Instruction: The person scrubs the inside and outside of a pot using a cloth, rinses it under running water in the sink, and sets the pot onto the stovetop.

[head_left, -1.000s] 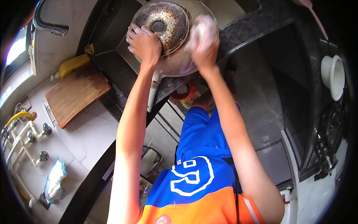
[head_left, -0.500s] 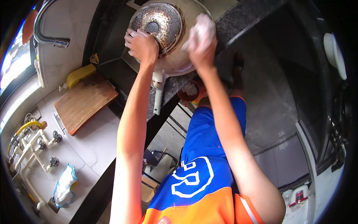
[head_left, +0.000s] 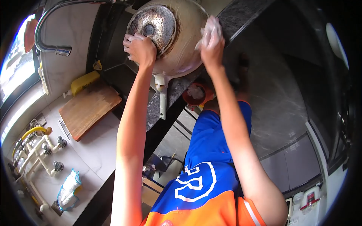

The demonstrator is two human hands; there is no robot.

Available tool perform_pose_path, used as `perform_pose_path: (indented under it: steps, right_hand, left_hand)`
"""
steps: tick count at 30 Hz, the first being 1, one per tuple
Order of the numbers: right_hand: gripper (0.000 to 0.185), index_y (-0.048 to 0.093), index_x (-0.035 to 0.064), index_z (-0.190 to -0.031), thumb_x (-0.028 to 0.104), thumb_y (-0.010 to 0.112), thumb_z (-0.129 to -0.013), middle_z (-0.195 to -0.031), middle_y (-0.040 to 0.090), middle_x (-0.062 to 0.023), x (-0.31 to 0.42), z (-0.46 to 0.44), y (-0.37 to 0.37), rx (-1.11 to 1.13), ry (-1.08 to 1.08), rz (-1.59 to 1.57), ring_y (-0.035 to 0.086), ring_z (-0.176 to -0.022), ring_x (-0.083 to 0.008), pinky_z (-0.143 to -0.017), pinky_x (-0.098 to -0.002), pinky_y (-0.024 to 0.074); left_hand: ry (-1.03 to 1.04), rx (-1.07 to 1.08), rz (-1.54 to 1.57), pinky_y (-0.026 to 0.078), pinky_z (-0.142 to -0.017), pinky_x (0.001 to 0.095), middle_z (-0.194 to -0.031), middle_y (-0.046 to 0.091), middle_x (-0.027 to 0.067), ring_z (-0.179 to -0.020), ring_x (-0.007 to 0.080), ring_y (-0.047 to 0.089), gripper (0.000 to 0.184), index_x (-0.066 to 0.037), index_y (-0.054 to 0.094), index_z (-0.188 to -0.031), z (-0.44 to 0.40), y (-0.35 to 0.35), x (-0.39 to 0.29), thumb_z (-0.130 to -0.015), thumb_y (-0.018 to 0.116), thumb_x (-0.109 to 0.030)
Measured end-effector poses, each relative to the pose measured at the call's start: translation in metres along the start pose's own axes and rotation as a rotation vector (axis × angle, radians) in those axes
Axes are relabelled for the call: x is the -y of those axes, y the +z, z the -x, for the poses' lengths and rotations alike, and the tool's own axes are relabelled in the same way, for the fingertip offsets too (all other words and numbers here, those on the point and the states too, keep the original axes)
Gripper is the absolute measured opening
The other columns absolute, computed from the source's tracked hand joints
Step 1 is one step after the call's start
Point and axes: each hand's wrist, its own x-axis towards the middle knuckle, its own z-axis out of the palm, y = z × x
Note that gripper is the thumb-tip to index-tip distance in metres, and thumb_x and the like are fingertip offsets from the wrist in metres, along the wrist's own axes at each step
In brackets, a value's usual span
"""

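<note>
A frying pan (head_left: 184, 41) lies upside down over the sink, its scorched round base facing up and its pale handle (head_left: 162, 101) pointing toward me. My left hand (head_left: 141, 49) is closed with bent fingers against the edge of the base, steadying the pan. At the pan's right side, my right hand (head_left: 212, 41) presses with curled fingers coated in whitish foam. Whatever lies under those fingers is hidden. Some foam also coats the fingertips of my left hand.
A curved faucet (head_left: 56, 49) rises at the left. Beyond the sink edge are a yellow bottle (head_left: 85, 82) and a wooden cutting board (head_left: 90, 109). A red bucket (head_left: 194, 94) sits below the dark stone counter edge (head_left: 241, 19). White pipes (head_left: 36, 154) run along the wall.
My right hand has slid a little right and down along the pan's outer side. The left hand keeps its hold on the base. The whole view has shifted slightly.
</note>
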Motion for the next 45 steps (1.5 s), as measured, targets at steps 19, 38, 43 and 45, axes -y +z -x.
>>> perform_pose_path:
  steps: [19,38,43,45]
  right_hand:
    - [0.024,0.064,-0.0004,-0.105,0.014,0.058,-0.086,-0.128,0.055,-0.0181,0.059,0.024,0.019,0.126,-0.457,0.159,0.047,-0.124,-0.0345,-0.103,-0.0439,0.0381]
    - [0.081,0.033,0.0037,-0.139,-0.002,0.062,-0.064,-0.142,0.031,-0.0236,0.065,0.025,-0.019,0.916,-0.878,0.212,0.026,-0.136,-0.0471,-0.11,-0.0563,0.0282]
    - [0.067,0.04,0.003,-0.136,-0.003,0.06,-0.072,-0.142,0.035,-0.0203,0.054,0.027,-0.016,1.009,-1.064,0.216,0.033,-0.135,-0.0427,-0.107,-0.0524,0.0348]
    - [0.06,0.044,0.0028,-0.134,0.001,0.057,-0.076,-0.143,0.036,-0.0191,0.061,0.022,-0.014,1.159,-1.177,0.302,0.033,-0.135,-0.0398,-0.107,-0.0512,0.0353]
  left_hand:
    - [0.143,0.017,-0.105,0.038,-0.093,0.0619,-0.135,0.04,0.0244,-0.124,0.0421,0.039,0.057,0.008,0.037,-0.134,-0.017,0.027,0.018,-0.095,0.04,-0.034]
    - [0.284,-0.066,0.383,0.036,-0.099,0.0471,-0.127,0.047,0.0195,-0.119,0.0357,0.043,0.074,0.003,0.041,-0.136,0.091,-0.016,0.134,-0.084,0.062,-0.045]
    - [0.19,0.171,0.208,0.045,-0.088,0.044,-0.117,0.052,0.0168,-0.11,0.0331,0.051,0.071,0.004,0.049,-0.124,0.159,0.003,0.16,-0.079,0.066,-0.049]
    - [0.204,0.17,0.213,0.046,-0.087,0.0423,-0.117,0.053,0.0167,-0.108,0.0328,0.052,0.065,0.004,0.05,-0.12,0.164,0.015,0.17,-0.08,0.067,-0.045]
